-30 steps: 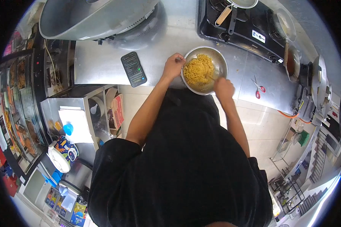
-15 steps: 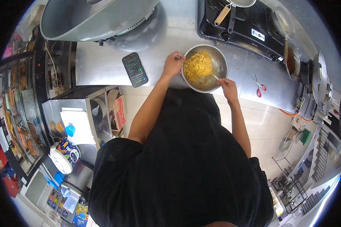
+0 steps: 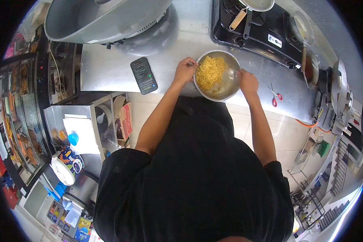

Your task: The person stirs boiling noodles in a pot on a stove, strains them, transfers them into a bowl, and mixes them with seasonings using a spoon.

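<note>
A round metal bowl (image 3: 233, 93) stands near the front edge of the steel counter. Yellow noodles (image 3: 210, 72) are heaped toward its left side. My left hand (image 3: 185, 70) pinches the bowl's left rim. At the right rim is my right hand (image 3: 248, 82), fingers closed round a thin metal utensil that is mostly hidden; whether it is a fork or a spoon I cannot tell. Left of the bowl lies a black phone (image 3: 144, 75) with its screen lit. Scissors (image 3: 275, 97) with red handles rest to the right.
A black gas stove (image 3: 258, 40) with pans sits at the back right. A large grey machine or tub (image 3: 109, 24) takes up the back left. Papers (image 3: 81, 135) lie on a lower steel unit at left, beside a glass display case (image 3: 22, 121).
My right hand has moved up and to the right, from the bowl's lower right to its right rim. The noodles have shifted slightly left and down. My left hand stays on the rim.
</note>
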The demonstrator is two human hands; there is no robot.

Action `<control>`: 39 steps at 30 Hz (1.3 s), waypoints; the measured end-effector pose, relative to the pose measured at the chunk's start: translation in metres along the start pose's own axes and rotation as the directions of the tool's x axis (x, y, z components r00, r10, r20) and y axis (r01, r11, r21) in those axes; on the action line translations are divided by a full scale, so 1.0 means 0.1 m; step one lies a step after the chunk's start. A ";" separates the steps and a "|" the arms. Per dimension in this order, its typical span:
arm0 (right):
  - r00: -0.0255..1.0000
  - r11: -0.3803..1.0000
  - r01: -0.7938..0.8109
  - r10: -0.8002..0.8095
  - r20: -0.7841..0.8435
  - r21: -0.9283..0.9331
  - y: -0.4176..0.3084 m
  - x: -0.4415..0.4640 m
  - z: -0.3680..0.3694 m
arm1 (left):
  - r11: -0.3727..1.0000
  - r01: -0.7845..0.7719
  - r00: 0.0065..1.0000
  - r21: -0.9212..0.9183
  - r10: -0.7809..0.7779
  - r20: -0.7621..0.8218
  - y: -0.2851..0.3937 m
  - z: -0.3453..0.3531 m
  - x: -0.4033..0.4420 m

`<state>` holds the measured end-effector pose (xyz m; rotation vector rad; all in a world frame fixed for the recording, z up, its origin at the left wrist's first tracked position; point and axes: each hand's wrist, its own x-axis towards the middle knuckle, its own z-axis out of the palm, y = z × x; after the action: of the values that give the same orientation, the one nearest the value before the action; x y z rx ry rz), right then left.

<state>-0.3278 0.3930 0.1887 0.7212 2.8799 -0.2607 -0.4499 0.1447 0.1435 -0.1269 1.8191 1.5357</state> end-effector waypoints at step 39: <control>0.979 0.970 -0.122 0.083 0.187 0.210 -0.03 -0.54 -0.03 | 0.991 0.009 0.998 -0.131 -0.016 -0.058 0.04 0.00 -0.06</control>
<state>-0.2823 0.3666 0.2031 0.8356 2.6619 -0.6056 -0.4475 0.1434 0.1498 -0.2479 1.7594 1.6576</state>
